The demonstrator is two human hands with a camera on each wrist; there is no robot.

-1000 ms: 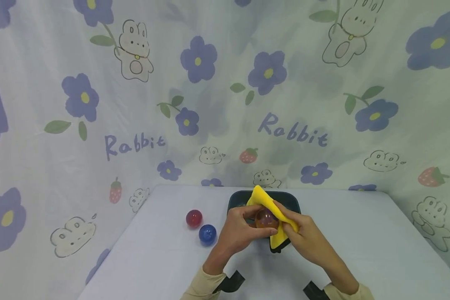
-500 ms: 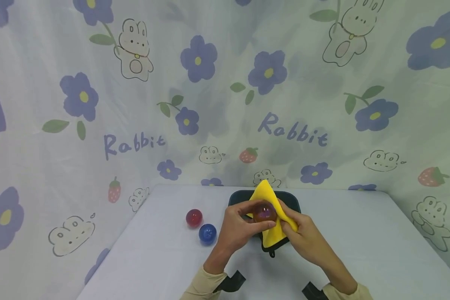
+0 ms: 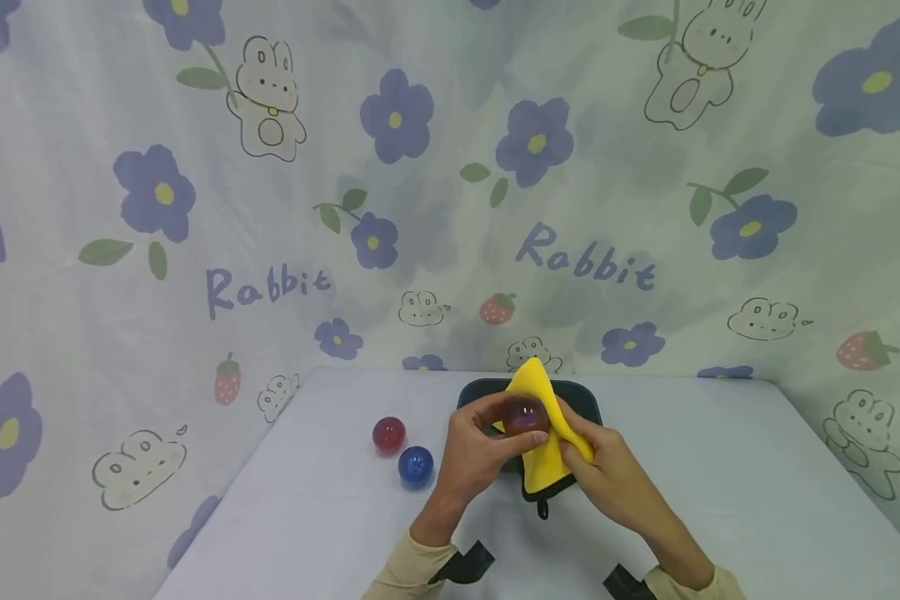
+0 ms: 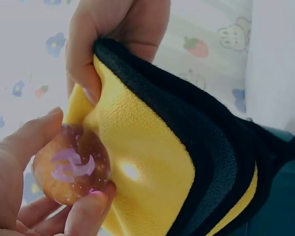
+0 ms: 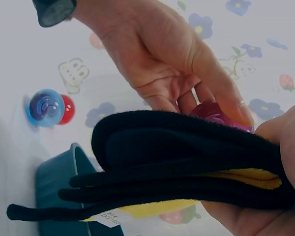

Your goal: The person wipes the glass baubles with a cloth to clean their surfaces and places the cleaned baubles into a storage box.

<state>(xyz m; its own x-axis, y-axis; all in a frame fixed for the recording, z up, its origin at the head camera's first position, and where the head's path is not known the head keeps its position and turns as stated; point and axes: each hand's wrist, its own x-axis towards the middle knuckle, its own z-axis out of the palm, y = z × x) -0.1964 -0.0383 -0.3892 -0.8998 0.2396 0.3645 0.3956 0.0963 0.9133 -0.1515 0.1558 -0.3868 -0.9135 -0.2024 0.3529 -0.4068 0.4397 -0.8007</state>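
Note:
My left hand (image 3: 474, 446) grips a clear ball (image 4: 71, 164) with a purple swirl inside, thumb and fingers curled round its sides. In my right hand (image 3: 607, 475) is a folded cloth (image 4: 142, 152), yellow with a dark edge and a hanging loop. The cloth is pinched between thumb and fingers and lies right against the ball's right side. Both hands are raised over the front of a dark teal bin (image 3: 585, 400). In the right wrist view the cloth hides part of the ball.
A red ball (image 3: 388, 436) and a blue ball (image 3: 416, 467) rest on the white table (image 3: 292, 508), left of the bin. Behind the table hangs a curtain (image 3: 450, 208) printed with flowers and rabbits. Each wrist wears a dark strap (image 3: 462, 563).
The left hand has lifted the ball slightly and shifted it a little left. The cloth has turned, showing more yellow and its loop. The red and blue balls stay put.

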